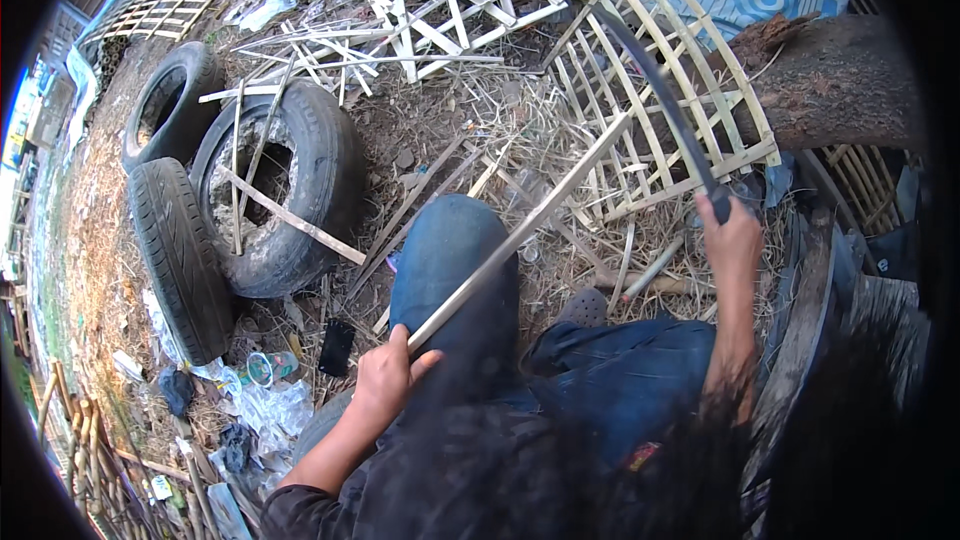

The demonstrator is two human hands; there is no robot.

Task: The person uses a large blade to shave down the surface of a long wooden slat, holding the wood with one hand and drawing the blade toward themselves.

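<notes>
My left hand [388, 378] is closed around the lower end of a long, pale bamboo strip [535, 218], which slants up to the right across my bent knee [452, 240]. In my right hand [736, 236] is the dark handle of a machete, and its long, slightly curved blade [655, 80] points up and to the left. The blade passes in front of a woven bamboo lattice panel [692, 178] that leans against a log [840, 75]. Strip and blade are apart from each other.
Old tyres [340, 165] lie at the left, with loose strips across one. Cut bamboo strips [425, 30] are piled at the far side. Shavings [530, 105] cover the ground. A dark phone [336, 347] and crumpled plastic [275, 405] lie left of my leg. A weathered plank [795, 350] stands at the right.
</notes>
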